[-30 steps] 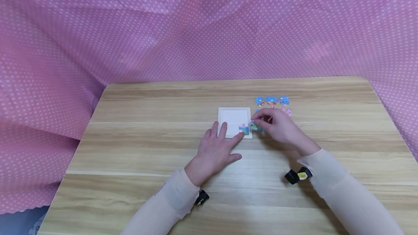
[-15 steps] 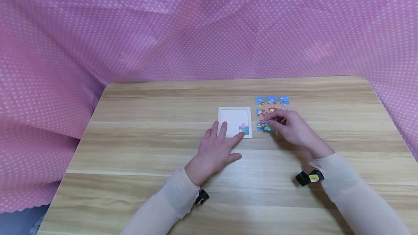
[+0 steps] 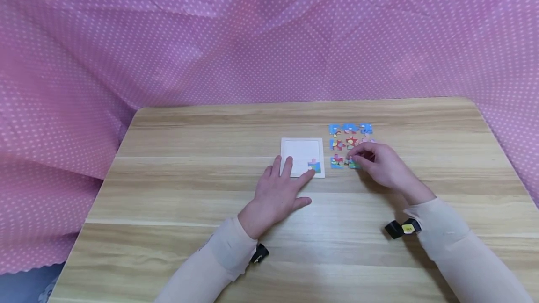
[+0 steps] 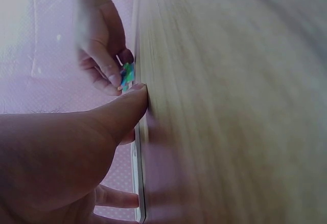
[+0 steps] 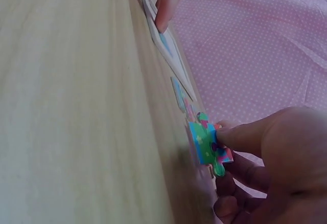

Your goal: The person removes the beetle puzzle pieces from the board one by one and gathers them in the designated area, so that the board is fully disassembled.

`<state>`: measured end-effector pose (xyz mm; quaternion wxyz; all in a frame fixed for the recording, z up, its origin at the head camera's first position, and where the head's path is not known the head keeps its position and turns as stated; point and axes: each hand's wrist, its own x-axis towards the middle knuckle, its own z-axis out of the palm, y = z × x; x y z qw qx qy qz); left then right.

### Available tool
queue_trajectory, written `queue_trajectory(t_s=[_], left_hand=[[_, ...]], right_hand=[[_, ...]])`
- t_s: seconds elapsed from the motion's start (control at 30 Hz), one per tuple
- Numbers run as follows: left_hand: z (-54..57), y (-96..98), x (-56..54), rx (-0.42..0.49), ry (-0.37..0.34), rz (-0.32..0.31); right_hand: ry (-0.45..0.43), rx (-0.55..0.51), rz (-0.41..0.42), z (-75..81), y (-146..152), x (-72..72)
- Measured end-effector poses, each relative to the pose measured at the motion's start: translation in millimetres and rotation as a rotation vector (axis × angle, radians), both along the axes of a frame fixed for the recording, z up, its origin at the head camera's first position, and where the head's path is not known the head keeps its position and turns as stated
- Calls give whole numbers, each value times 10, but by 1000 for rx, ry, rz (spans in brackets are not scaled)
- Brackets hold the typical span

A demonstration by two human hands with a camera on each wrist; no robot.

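Note:
My right hand pinches a jigsaw puzzle piece between thumb and fingers. Green and blue with pink and purple spots, the piece is tilted up over the lower row of loose pieces. My left hand lies with fingers spread over the lower edge of a square white puzzle tray. Its index fingertip touches a blue and green piece set in the tray's lower right corner. In the left wrist view, the held piece shows beyond my left thumb.
Right of the tray, loose puzzle pieces lie in rows: blue ones at the back, red and yellow ones in the middle, one in front. My right hand covers part of them. A pink dotted cloth hangs behind the wooden table.
My right hand has moved right, away from the tray's edge, carrying the puzzle piece over the lower row. The left hand has stayed on the tray.

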<state>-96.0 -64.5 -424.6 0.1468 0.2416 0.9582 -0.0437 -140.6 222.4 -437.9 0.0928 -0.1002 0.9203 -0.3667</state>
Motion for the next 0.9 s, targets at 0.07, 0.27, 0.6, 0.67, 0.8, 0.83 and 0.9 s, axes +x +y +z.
queue_trajectory(t_s=[0.07, 0.27, 0.6, 0.67, 0.8, 0.83, 0.9], left_hand=[[1, 1, -1, -1, 4, -5], [-10, -1, -8, 3, 9, -7], [-10, -3, -1, 13, -1, -3], [-10, -5, 1, 17, -8, 1], [-14, -12, 2, 16, -9, 4], [-15, -13, 2, 16, -9, 3], [-17, -14, 2, 13, -8, 3]], right_hand=[[5, 2, -3, -8, -2, -3], [38, 2, -15, -28, 3, -10], [87, 32, 29, -84, 92, 107], [88, 37, 41, -92, 88, 121], [93, 50, 39, -96, 72, 123], [90, 53, 36, -95, 70, 123], [80, 55, 31, -93, 67, 122]])
